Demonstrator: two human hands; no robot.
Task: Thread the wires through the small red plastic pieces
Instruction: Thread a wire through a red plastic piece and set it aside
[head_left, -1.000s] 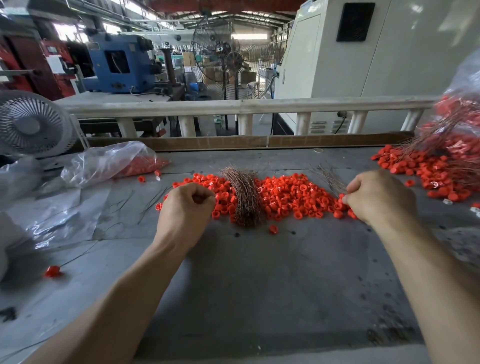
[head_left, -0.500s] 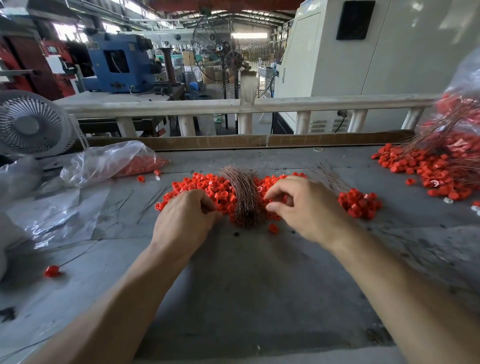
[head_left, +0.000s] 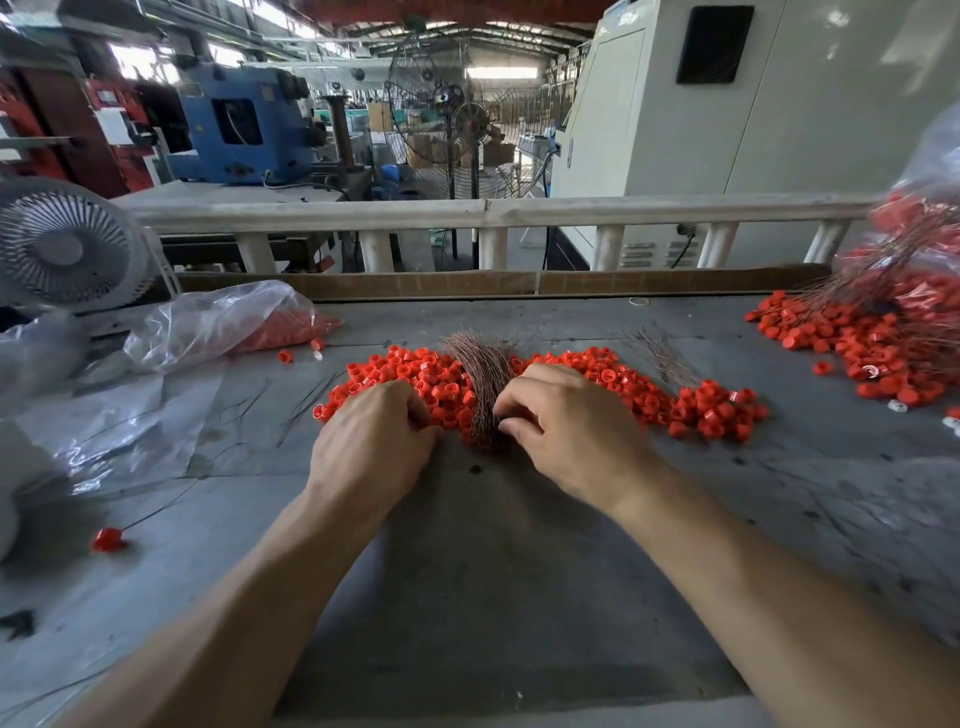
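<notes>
Across from the loose red pieces on the right, the right hand (head_left: 566, 431) has come to the brown bundle of thin wires (head_left: 480, 387), fingertips pinching its strands. Curled left hand (head_left: 376, 441) rests on the heap of small red plastic pieces (head_left: 441, 387) mid-surface; its grip I cannot tell. Several wires could drag out together. Fingertips hidden.

Two hands (head_left: 374, 441), two wire bundles (head_left: 480, 374), two plastic bags (head_left: 218, 322), three fans (head_left: 67, 244) (red pieces (head_left: 597, 374) uncountable).
</notes>
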